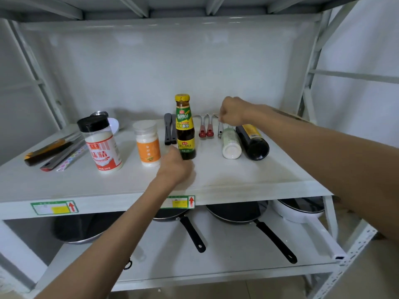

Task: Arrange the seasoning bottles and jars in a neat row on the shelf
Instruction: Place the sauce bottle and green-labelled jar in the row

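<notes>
Three containers stand upright in a row on the white shelf [237, 175]: a black-capped MSG jar [101, 145], a white sugar jar with an orange label [148, 144] and a dark sauce bottle with a yellow cap [185, 128]. My left hand [176, 167] is curled against the sauce bottle's base, on its left front. To the right lie a white bottle [231, 143] and a dark soy bottle [253, 141], both on their sides with bottoms toward me. My right hand [232, 112] is closed over the white bottle's far end, hiding its cap.
Black spatula handles [169, 131] and red-handled utensils [206, 128] lie behind the row. Knives and a patterned strip [58, 152] lie at the left, with a white bowl [113, 125] behind them. Frying pans [241, 212] fill the lower shelf. The shelf's front edge is close to me.
</notes>
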